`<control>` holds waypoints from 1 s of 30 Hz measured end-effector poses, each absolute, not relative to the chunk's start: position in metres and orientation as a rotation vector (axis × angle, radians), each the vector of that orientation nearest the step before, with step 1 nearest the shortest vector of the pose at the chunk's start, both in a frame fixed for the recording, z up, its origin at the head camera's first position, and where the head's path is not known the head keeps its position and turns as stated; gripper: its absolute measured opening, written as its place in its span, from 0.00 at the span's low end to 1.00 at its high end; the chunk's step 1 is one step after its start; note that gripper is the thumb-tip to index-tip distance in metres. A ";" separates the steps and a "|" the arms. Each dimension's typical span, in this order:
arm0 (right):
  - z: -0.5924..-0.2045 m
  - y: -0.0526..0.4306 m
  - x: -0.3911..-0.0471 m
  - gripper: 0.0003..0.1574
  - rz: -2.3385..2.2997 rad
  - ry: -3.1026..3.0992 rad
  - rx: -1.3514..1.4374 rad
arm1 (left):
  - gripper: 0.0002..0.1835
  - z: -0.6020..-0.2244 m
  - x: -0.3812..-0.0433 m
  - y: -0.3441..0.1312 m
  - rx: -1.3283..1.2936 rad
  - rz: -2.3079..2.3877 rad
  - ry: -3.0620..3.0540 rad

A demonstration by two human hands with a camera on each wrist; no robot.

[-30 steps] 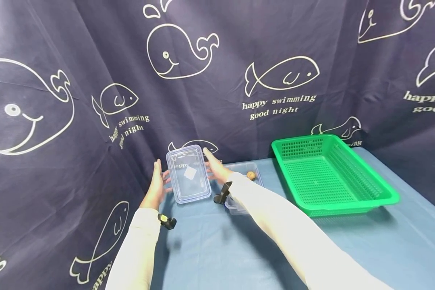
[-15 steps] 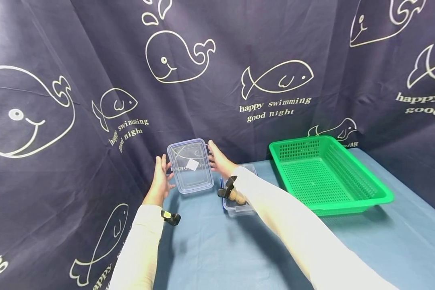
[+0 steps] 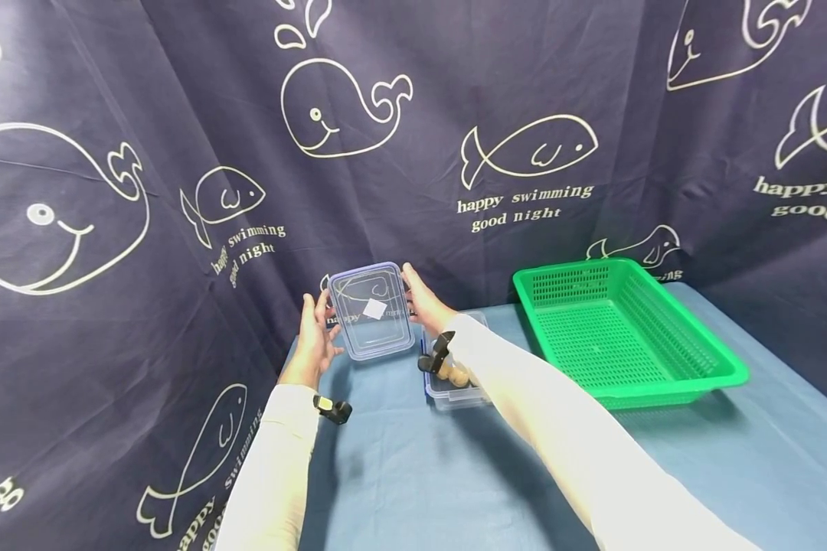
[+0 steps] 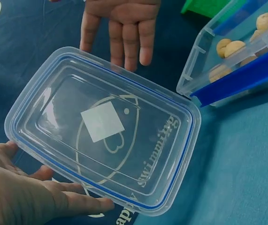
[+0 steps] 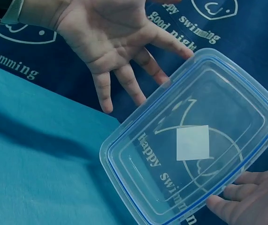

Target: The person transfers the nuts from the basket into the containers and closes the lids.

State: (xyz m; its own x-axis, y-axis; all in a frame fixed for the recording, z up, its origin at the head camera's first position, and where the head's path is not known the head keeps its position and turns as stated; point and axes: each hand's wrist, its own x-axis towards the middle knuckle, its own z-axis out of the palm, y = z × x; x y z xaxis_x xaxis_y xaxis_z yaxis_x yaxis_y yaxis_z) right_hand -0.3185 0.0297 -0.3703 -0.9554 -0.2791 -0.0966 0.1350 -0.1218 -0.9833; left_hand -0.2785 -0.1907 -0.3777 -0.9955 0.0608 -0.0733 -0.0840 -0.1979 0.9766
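Note:
A clear plastic food-box lid (image 3: pixel 368 337) with a blue sealing ring and a white square sticker (image 4: pixel 102 122) is held up, tilted, between both hands. My left hand (image 3: pixel 315 340) bears on its left edge with straight, spread fingers. My right hand (image 3: pixel 427 306) touches the opposite edge, its fingers extended too. Below the right forearm stands a clear plastic box (image 3: pixel 451 398) with blue clips, partly hidden by the sleeve and wrist camera. Several round tan, walnut-like pieces (image 4: pixel 234 48) lie in it.
A green perforated plastic basket (image 3: pixel 603 344) stands on the right of the blue cloth-covered table (image 3: pixel 400 474). Behind and to the left hangs a dark curtain (image 3: pixel 427 214) with whale and fish prints, close to the left hand.
Both hands have raised the lid slightly, shifted it right and tipped it more upright. The box's near side and tan pieces now show below the right wrist.

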 end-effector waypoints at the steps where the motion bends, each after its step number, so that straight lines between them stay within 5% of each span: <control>1: -0.370 0.031 -0.318 0.53 -2.157 1.868 -0.162 | 0.40 -0.377 -0.279 -0.191 -0.025 2.358 1.923; 30: -0.367 0.055 -0.316 0.52 -2.056 1.915 -0.181 | 0.37 -0.378 -0.279 -0.182 0.024 2.349 1.834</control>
